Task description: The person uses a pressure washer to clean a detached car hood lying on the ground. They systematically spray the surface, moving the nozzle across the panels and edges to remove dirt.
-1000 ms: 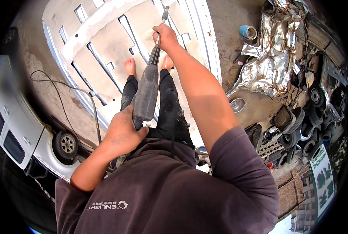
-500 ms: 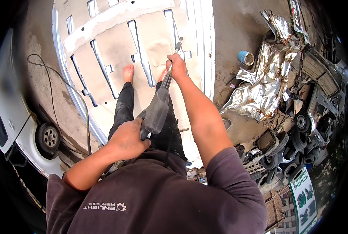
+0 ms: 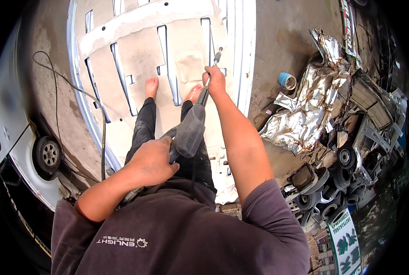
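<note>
A pressure washer gun (image 3: pixel 190 133) with a dark grey body runs slantwise up in front of me. My left hand (image 3: pixel 155 158) is closed round its rear grip near my waist. Further forward, my right hand (image 3: pixel 215 80) wraps round the thin metal lance, and the nozzle (image 3: pixel 218 55) sticks out beyond my fingers. Beneath it lies a large pale metal panel (image 3: pixel 142 46) with long slots and a raised whitish crossbar. Both my bare feet (image 3: pixel 152 87) stand on this panel. No spray can be made out at the nozzle.
A dark hose (image 3: pixel 103 151) loops over the ground at the left, beside a silver vehicle (image 3: pixel 19 151). On the right are a blue can (image 3: pixel 287 81), crumpled sheet metal (image 3: pixel 305 105) and a scrap heap with old tyres (image 3: pixel 342 176). A white sign (image 3: pixel 344 243) shows at lower right.
My right hand and the nozzle have shifted slightly right in the picture. The view has turned a little, and both hands keep their hold on the gun.
</note>
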Demonstrator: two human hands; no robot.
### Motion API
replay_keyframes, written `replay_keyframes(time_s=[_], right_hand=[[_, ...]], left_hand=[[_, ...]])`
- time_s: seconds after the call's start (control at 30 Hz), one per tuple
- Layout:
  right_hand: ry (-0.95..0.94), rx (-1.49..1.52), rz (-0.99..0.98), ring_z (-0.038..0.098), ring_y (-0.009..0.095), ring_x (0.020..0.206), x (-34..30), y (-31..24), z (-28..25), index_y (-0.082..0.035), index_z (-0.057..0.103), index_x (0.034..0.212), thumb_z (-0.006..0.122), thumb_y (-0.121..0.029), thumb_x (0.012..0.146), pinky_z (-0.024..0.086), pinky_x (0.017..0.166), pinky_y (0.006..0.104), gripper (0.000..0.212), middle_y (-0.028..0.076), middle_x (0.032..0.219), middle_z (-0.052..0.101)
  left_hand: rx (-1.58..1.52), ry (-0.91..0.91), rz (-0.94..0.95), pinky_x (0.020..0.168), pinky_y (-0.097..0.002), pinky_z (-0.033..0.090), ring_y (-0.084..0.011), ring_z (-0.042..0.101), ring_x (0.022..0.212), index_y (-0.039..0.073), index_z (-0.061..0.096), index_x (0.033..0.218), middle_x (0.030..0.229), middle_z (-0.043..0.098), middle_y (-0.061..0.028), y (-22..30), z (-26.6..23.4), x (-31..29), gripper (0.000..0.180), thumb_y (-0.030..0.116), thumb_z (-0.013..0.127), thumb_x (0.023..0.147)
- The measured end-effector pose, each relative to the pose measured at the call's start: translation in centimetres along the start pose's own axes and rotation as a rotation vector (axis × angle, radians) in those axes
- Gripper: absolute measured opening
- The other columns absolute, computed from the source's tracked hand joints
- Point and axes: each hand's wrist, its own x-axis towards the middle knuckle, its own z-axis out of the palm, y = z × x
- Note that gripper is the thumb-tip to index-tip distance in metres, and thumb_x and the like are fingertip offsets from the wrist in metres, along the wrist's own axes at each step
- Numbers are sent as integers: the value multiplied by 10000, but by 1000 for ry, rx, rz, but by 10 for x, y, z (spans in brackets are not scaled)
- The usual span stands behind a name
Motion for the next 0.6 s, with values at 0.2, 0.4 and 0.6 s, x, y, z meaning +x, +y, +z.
replay_keyframes(time_s=[0.2,0.4,0.6], right_hand=[[34,79,-89,628,383,899,40,-34,4,-53,739,973,667,-99,784,520,798,441,208,175,917,628],[96,118,-226,629,378,896,102,-91,-8,-63,741,932,636,-108,780,531,805,453,191,169,905,625],[35,28,-46,662,396,873,24,-42,-7,-60,750,986,654,-117,781,538,784,426,233,190,927,659]], left_hand=[[-43,77,-21,894,-481,526,-466,666,1003,-135,564,1174,960,681,-322,-3,-8,3,510,169,747,808],[-70,220,-33,870,-488,528,-482,666,977,-142,551,1201,928,671,-339,-2,-18,-5,532,151,753,805],[-27,56,-20,879,-500,521,-479,666,972,-141,562,1151,935,674,-333,-8,0,-7,504,160,759,798]])
